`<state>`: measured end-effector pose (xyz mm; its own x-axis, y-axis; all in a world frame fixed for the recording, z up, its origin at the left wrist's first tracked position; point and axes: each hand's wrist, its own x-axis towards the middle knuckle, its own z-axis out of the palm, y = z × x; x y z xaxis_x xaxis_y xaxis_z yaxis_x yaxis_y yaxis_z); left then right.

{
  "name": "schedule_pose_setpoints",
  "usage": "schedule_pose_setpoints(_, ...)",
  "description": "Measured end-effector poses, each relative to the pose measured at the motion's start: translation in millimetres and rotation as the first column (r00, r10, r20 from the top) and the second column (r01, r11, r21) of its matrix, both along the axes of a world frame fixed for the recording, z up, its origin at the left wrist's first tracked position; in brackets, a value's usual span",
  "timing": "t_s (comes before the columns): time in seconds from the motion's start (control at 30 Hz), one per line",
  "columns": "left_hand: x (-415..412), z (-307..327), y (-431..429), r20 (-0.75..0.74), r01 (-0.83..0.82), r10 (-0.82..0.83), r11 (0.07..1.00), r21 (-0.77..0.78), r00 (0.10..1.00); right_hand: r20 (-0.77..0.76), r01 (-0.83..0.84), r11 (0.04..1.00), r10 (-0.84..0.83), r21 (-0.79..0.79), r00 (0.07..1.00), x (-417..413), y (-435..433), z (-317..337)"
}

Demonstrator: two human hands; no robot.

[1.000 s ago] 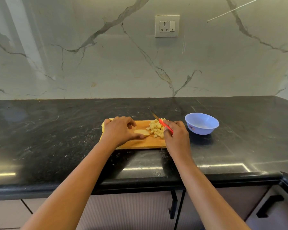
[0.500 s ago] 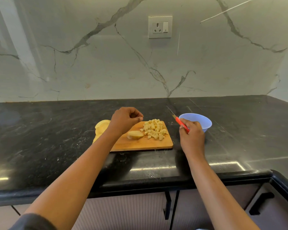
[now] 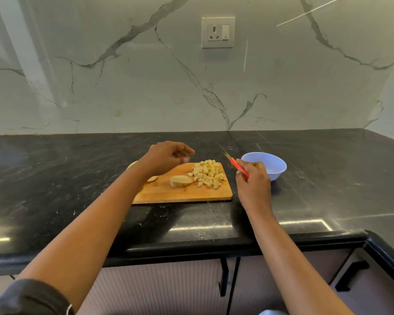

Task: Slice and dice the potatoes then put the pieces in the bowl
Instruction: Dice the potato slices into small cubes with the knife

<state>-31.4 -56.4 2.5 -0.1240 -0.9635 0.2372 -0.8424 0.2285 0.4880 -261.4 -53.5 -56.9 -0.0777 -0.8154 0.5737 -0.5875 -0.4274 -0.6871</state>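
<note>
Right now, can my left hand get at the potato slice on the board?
Probably yes. The left hand hovers just behind the potato slice, apparently empty, with bare cutting board between. The diced pieces lie right of it, and the right hand holds the knife off the board.
</note>
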Motion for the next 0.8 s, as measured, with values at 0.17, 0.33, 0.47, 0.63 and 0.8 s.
schedule_pose_setpoints(0.17,18.4,3.8,18.8,0.155,0.101,-0.178,0.908,0.408,0.972,-0.034,-0.031,0.999,0.030,-0.037,0.999,6.5,1.9,-0.5)
schedule_pose_setpoints(0.33,15.7,-9.3,21.6,0.211,0.082,-0.151,0.950,0.302,0.966,-0.062,-0.045,0.998,0.043,-0.041,0.997,11.4,4.1,-0.6)
schedule_pose_setpoints(0.47,17.8,-16.6,24.8,0.314,0.050,-0.122,0.973,0.226,0.942,-0.064,-0.050,0.998,0.048,-0.041,0.997,11.4,5.7,-1.8)
schedule_pose_setpoints(0.63,14.7,-23.7,33.2,0.568,0.078,-0.121,0.992,0.099,0.814,-0.117,-0.115,0.988,0.103,-0.104,0.988,20.0,13.2,-2.4)
schedule_pose_setpoints(0.8,11.8,-18.9,32.5,0.587,0.003,-0.057,0.996,0.093,0.808,-0.204,-0.147,0.982,0.121,-0.115,0.971,24.8,12.8,-1.2)
